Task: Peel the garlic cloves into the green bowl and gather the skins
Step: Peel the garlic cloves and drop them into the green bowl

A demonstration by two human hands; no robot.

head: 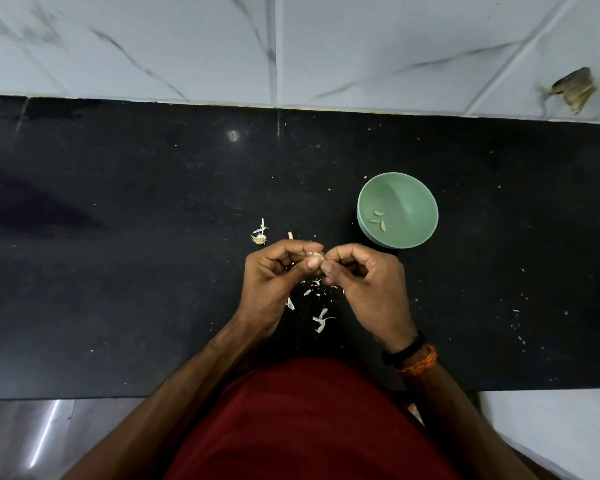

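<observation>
Over the black countertop [153, 237], I watch left hand [278, 271] and right hand [364, 275] together pinching a garlic clove [317, 257]; three peeled cloves [379, 220] lie in the green bowl [416, 202], skins [321, 320] scattered beneath.

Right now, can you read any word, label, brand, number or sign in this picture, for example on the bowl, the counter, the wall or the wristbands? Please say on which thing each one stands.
None: no readable text appears anywhere in this view.
green bowl: plain, no label or brand.
black counter: only specks and garlic skins.
wall tiles: grey veins only.
wristbands: no writing shows.
</observation>
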